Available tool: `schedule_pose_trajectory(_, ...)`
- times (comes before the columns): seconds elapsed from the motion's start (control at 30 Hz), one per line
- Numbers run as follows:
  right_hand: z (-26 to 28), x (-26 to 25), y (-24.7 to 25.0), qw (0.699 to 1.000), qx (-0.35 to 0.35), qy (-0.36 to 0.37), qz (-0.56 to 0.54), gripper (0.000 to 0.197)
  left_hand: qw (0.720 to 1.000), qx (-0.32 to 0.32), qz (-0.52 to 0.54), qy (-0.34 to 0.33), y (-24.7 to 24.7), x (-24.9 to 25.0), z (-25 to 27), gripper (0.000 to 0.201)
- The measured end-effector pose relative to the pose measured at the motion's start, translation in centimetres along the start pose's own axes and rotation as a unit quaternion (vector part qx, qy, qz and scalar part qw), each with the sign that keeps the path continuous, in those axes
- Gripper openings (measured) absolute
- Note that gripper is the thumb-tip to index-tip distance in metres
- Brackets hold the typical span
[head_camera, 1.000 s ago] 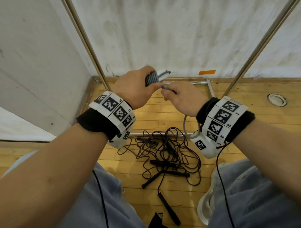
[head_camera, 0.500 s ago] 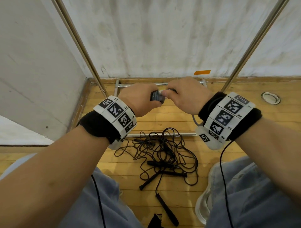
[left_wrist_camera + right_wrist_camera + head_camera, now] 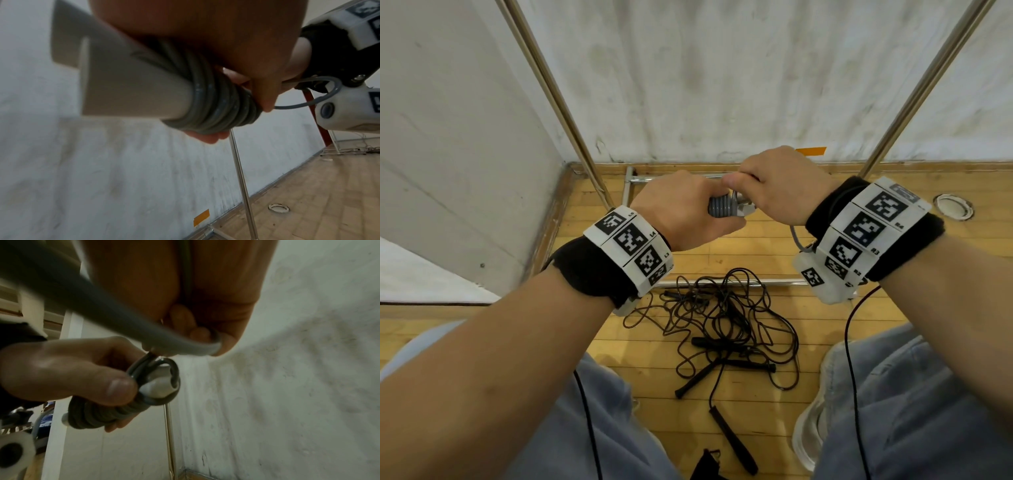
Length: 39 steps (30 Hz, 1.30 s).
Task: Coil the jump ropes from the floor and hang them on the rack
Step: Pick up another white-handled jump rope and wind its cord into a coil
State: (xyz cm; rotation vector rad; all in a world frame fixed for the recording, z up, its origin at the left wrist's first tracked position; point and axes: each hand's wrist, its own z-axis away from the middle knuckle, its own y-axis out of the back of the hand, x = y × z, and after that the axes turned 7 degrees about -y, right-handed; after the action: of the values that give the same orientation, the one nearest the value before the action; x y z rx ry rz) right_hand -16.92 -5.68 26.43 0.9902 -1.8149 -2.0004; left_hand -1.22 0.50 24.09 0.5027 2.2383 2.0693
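Several black jump ropes [image 3: 726,329] lie tangled and uncoiled on the floor [image 3: 774,246] inside the rack [image 3: 914,102]; none is seen hanging. Left hand [image 3: 681,209] grips the grey rope [image 3: 722,206] wound on its white handles, while right hand [image 3: 780,185] pinches its loose tail. Wristband tags read L4, R3.

— What colours does the rope in hand carry?
— The grey rope [image 3: 722,207] is wound around pale off-white handles [image 3: 131,81].

— And on the floor?
— A black tangle of ropes [image 3: 726,329] with black handles lies on honey-yellow floorboards [image 3: 756,246].

— Anything patterned?
— White wristbands [image 3: 631,245] printed with black square codes, over black cuffs. An orange tape strip [image 3: 811,151] marks the smudged white wall [image 3: 722,75]; silvery rack poles [image 3: 558,102]; faded blue jeans [image 3: 914,404].
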Motion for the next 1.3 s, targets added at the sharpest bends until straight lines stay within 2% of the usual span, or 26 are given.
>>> schedule_pose_trajectory(0.17,-0.1,0.5,0.5,0.998,0.009,-0.017,-0.057,0.052,0.999,0.032,0.012,-0.032,0.1,0.5,0.2,0.039)
schedule_pose_trajectory(0.27,-0.2,1.0,0.5,0.988,0.004,-0.041,-0.15,0.056,0.997,0.058,0.047,-0.029,0.4,0.5,0.3,0.038)
schedule_pose_trajectory(0.33,-0.3,1.5,0.6,0.973,-0.002,-0.066,-0.219,0.057,0.991,0.075,0.108,-0.017,0.6,0.7,0.6,0.037)
schedule_pose_trajectory(0.4,-0.3,1.8,0.8,0.947,-0.012,-0.085,-0.309,0.058,0.973,0.088,0.215,0.007,0.9,1.1,0.8,0.037)
schedule_pose_trajectory(0.47,-0.4,1.7,0.6,0.898,-0.033,-0.093,-0.428,0.053,0.939,0.11,0.324,0.028,1.3,1.6,0.8,0.037)
schedule_pose_trajectory(0.53,-0.5,1.4,0.1,0.847,-0.038,-0.096,-0.522,0.036,0.919,0.138,0.367,0.039,1.5,1.7,0.7,0.033)
schedule_pose_trajectory(0.6,-0.7,1.0,-0.5,0.826,-0.033,-0.097,-0.554,0.024,0.908,0.163,0.382,0.05,1.8,1.5,0.7,0.025)
schedule_pose_trajectory(0.67,-0.7,0.5,-0.8,0.841,-0.025,-0.089,-0.533,0.02,0.906,0.177,0.38,0.064,1.9,1.1,0.6,0.024)
schedule_pose_trajectory(0.73,-0.5,0.0,-0.8,0.885,-0.017,-0.066,-0.461,0.022,0.911,0.183,0.36,0.078,1.9,0.9,0.4,0.028)
schedule_pose_trajectory(0.8,-0.2,-0.5,-0.7,0.939,-0.023,-0.041,-0.341,0.025,0.922,0.184,0.329,0.086,1.9,0.6,0.3,0.03)
schedule_pose_trajectory(0.87,-0.2,-0.7,-0.7,0.971,-0.036,-0.036,-0.236,0.025,0.936,0.182,0.289,0.087,1.8,0.2,0.2,0.03)
schedule_pose_trajectory(1.07,-0.1,-0.9,-0.9,0.993,-0.001,-0.026,-0.114,0.01,0.971,0.163,0.147,0.093,1.3,-1.2,-0.2,0.034)
schedule_pose_trajectory(1.2,0.3,-1.0,-0.8,1.0,-0.025,-0.013,0.008,0.011,0.989,0.11,0.064,0.08,0.8,-1.5,-0.2,0.041)
schedule_pose_trajectory(1.3,0.7,-1.3,-0.5,0.993,-0.05,-0.003,0.107,0.02,0.993,0.062,0.023,0.096,0.9,-1.9,-0.2,0.041)
